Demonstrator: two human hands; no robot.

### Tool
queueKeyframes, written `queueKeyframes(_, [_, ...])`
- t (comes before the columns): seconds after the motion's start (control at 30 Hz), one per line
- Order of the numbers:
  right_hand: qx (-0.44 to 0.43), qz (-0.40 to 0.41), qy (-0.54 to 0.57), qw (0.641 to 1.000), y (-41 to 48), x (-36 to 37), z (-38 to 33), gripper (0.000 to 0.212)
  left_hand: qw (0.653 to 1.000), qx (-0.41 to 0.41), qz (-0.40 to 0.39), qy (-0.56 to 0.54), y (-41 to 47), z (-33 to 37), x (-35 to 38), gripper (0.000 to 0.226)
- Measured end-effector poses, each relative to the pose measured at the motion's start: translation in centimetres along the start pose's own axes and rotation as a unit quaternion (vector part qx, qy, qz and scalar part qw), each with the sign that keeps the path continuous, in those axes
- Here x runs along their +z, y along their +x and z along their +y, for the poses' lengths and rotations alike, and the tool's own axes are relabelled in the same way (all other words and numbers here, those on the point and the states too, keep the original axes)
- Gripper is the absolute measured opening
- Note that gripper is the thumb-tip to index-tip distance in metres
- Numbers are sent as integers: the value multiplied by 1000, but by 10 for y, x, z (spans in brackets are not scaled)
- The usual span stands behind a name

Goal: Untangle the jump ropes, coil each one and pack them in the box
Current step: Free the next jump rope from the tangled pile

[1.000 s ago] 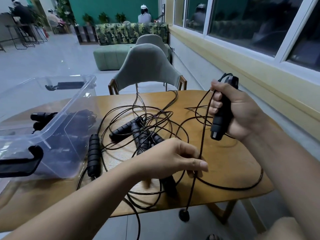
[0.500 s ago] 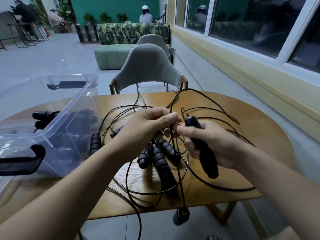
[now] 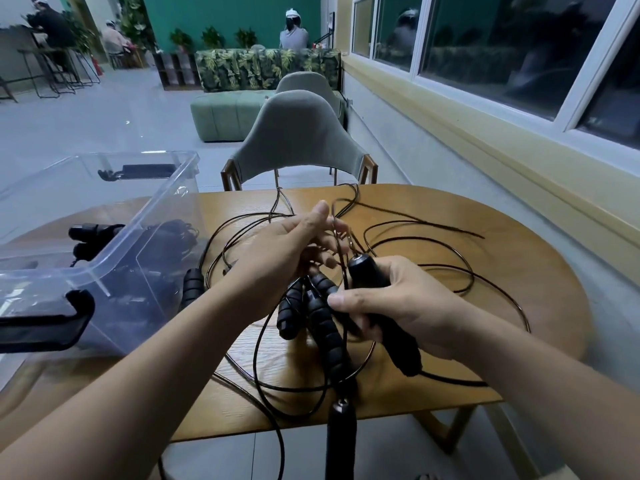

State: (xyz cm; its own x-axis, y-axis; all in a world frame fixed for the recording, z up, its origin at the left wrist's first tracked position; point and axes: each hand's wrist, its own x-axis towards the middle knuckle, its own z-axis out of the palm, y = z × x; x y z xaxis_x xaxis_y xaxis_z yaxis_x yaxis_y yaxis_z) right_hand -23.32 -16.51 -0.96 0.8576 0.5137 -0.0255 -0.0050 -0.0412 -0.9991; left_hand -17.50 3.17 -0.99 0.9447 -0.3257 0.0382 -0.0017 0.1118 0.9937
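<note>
While the right hand point(image 3: 408, 303) is gripping a smooth black handle point(image 3: 365, 273), the left hand point(image 3: 287, 251) is pinching its thin cord point(image 3: 334, 216) above the tangled jump ropes point(image 3: 325, 327), which are lying on the wooden tabletop point(image 3: 519, 271) beside the clear plastic box point(image 3: 162, 202).

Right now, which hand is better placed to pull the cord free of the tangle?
Probably the left hand: its fingers pinch the cord just above the handle, so it can draw the cord out. The right hand grips that handle and can only hold it steady.
</note>
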Motion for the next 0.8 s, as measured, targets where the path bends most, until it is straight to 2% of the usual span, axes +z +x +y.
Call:
queueKeyframes(0.2, [-68,83,63,992,1,-12,-20,16,993,-53,-100,41,-11,-8,18,59])
queueKeyframes(0.37, [-89,175,125,973,5,-34,-31,19,978,-97,-171,74,-22,-16,32,67])
queueKeyframes(0.5, [-98,226,194,949,7,-54,-38,11,962,-104,-213,133,-29,-18,42,58])
queueKeyframes(0.6, [-106,244,214,940,7,-68,-39,10,954,-90,-226,174,-30,-21,46,40])
queueKeyframes(0.8, [-72,263,194,942,12,-71,-28,17,963,-67,-194,172,-29,-16,43,39])
